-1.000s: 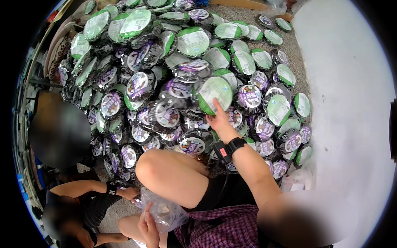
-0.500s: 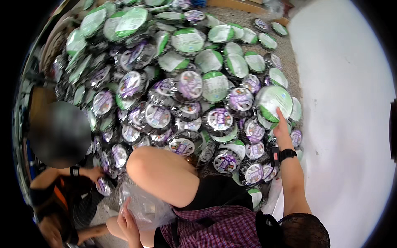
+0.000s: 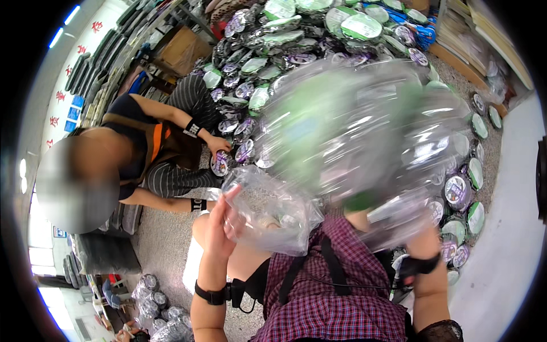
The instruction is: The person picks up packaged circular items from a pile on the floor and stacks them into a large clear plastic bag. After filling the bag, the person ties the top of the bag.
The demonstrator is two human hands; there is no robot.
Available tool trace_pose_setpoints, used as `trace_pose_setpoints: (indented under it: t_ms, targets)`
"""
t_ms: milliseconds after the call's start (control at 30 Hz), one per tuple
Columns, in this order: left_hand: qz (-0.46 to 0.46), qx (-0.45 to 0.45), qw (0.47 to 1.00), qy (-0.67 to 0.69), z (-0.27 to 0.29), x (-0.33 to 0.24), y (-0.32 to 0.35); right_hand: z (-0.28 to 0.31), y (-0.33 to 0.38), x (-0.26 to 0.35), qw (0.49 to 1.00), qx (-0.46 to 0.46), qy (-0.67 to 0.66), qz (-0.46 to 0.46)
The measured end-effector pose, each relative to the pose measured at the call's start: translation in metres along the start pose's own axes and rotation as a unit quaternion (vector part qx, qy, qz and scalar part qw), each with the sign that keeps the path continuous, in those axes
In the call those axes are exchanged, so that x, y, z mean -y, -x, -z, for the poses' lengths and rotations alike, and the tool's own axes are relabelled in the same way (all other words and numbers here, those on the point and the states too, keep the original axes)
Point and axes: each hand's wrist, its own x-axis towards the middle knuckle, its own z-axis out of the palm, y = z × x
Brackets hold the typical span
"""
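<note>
My left hand holds the edge of a clear plastic bag, which hangs crumpled and partly open over my lap. My right hand, smeared by motion, grips a round, plastic-wrapped package with a pale green label. That package is lifted close in front of me and badly blurred; it covers the middle of the pile, and most of my right fingers are hidden.
A big heap of round wrapped packages, with green or purple-white labels, spreads ahead and rightward. On the left a co-worker crouches with a hand on one package. A white wall borders the right. More silvery packages lie at lower left.
My right hand has picked up a green-labelled package from the pile's right side and brought it toward me. My left hand has raised the bag. The view has swung left.
</note>
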Motion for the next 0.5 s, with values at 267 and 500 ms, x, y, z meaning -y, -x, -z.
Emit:
trace_pose_setpoints:
  t_ms: [267, 500]
  targets:
    - [-0.168, 0.15, 0.817, -0.53, 0.069, 0.029, 0.048, -0.088, -0.07, -0.201, 0.565, 0.236, 0.775, -0.153]
    - [-0.138, 0.285, 0.848, -0.426, 0.017, 0.109, 0.089, -0.044, -0.019, -0.255, 0.919, -0.176, 0.166, -0.311]
